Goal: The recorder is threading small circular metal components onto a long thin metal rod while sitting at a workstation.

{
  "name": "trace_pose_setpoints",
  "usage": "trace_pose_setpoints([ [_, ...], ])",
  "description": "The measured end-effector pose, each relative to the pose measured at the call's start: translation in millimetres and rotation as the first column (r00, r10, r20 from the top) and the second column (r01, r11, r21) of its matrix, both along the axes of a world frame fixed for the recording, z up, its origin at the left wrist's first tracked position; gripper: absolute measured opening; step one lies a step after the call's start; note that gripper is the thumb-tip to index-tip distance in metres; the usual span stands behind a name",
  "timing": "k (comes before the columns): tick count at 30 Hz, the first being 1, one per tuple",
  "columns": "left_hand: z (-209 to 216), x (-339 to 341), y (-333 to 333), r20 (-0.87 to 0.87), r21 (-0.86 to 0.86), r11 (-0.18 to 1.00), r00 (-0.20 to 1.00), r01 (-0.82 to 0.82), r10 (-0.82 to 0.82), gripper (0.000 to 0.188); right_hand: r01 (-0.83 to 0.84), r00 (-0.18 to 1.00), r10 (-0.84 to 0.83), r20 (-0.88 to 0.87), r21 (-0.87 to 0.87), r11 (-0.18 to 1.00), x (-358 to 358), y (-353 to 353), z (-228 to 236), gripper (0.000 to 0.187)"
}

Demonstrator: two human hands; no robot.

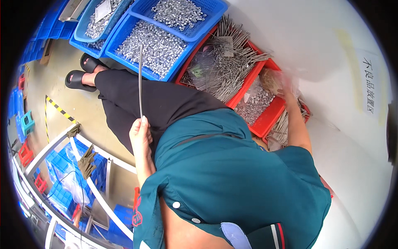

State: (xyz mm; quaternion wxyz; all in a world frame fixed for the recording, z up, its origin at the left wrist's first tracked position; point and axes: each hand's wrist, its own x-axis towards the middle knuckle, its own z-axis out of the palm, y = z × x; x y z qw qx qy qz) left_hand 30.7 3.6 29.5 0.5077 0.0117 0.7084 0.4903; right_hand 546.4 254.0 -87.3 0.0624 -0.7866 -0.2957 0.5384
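My left hand (141, 132) is closed on the lower end of a thin grey metal rod (140, 79), which stands up in front of my dark trousers. My right hand (287, 93) reaches to the red crates by the wall. It is closed on a crumpled clear plastic bag (292, 83), and its fingers are partly covered. Beside it lies a brownish bundle (271, 81) in plastic. Small metal pieces (253, 103) fill the red crate below that hand. Many long thin metal rods (232, 62) are heaped in the crate farther left.
Blue crates (112, 47) and baskets full of small silvery metal sleeves (155, 47) stand at the top. A white wall (331, 50) closes off the right side. At lower left is a white metal frame (97, 193) with blue crates behind it. Black-and-yellow tape (60, 108) marks the floor.
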Motion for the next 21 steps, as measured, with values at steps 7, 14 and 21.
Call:
trace_pose_setpoints([
  [7,6,-3,-2,-0.018,0.000,0.999,0.999,-0.038,0.038,0.028,-0.610,0.778,0.486,0.399,0.293,0.736,-59,24,-13,0.041],
  [14,-4,0,-3,0.002,0.004,0.999,0.999,-0.054,0.054,0.030,-0.492,0.750,0.640,0.167,0.787,0.371,-260,46,60,0.021],
  [21,-7,4,-19,0.017,0.021,0.989,0.989,-0.145,0.144,0.030,-0.642,0.152,0.834,0.530,0.695,-0.325,-450,25,64,0.029],
])
